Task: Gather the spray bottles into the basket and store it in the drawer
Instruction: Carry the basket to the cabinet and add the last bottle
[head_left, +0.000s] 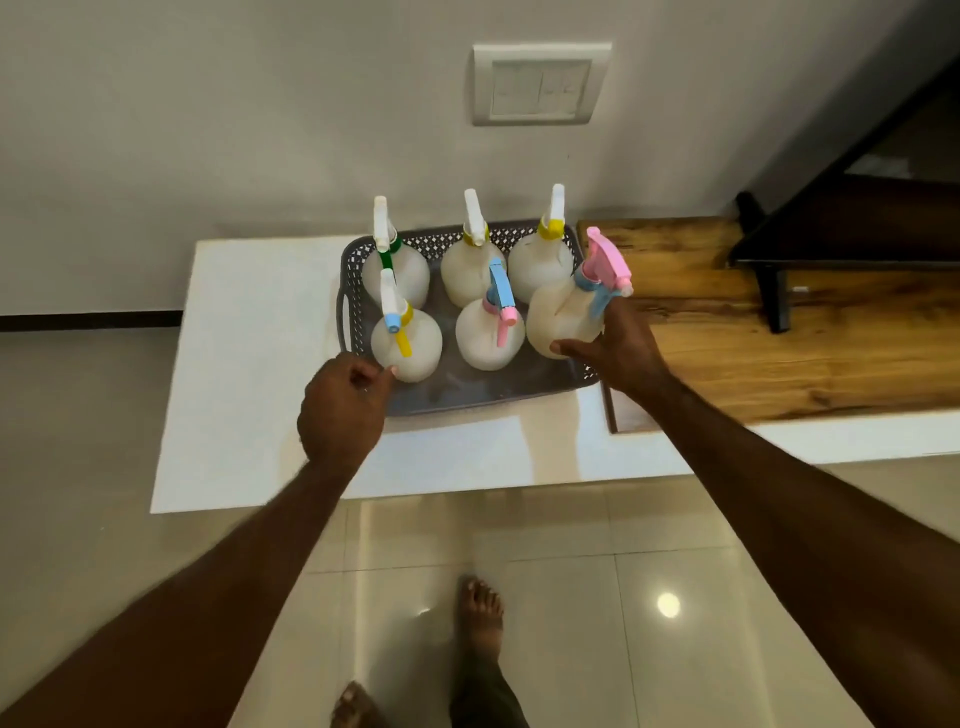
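Note:
A grey perforated basket (467, 397) sits on a white counter and holds several round white spray bottles. My right hand (618, 345) grips one bottle with a pink and blue trigger (563, 317) and holds it tilted over the basket's right front corner. My left hand (345, 408) is at the basket's front left edge, fingers curled, its fingertips touching the bottle with the yellow trigger (408, 348). A bottle with a blue and pink head (488, 338) stands in the front middle. Three more bottles stand in the back row, one with a green collar (397, 270).
The white counter (249, 374) runs along the wall. A wooden board (769, 353) lies to the right of the basket, with a dark stand (774, 296) on it. A switch plate (540, 83) is on the wall. My bare feet stand on glossy floor tiles.

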